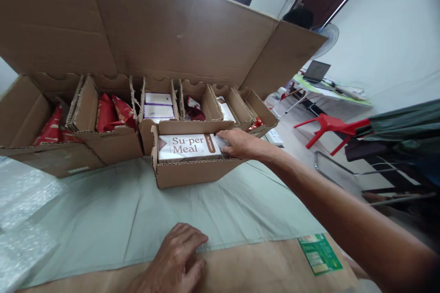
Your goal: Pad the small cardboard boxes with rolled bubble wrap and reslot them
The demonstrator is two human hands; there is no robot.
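Observation:
My right hand reaches forward, its fingers on the right end of a white "Su-per Meal" package that lies flat in a small open cardboard tray. The fingers curl over the package's edge. My left hand rests palm down, fingers spread, on a flat sheet of brown cardboard at the table's near edge, holding nothing.
Behind the tray a large open carton holds a row of small boxes with red packets and white packages. Pale green cloth covers the table; bubble wrap lies left. Red chair, desk with laptop at right.

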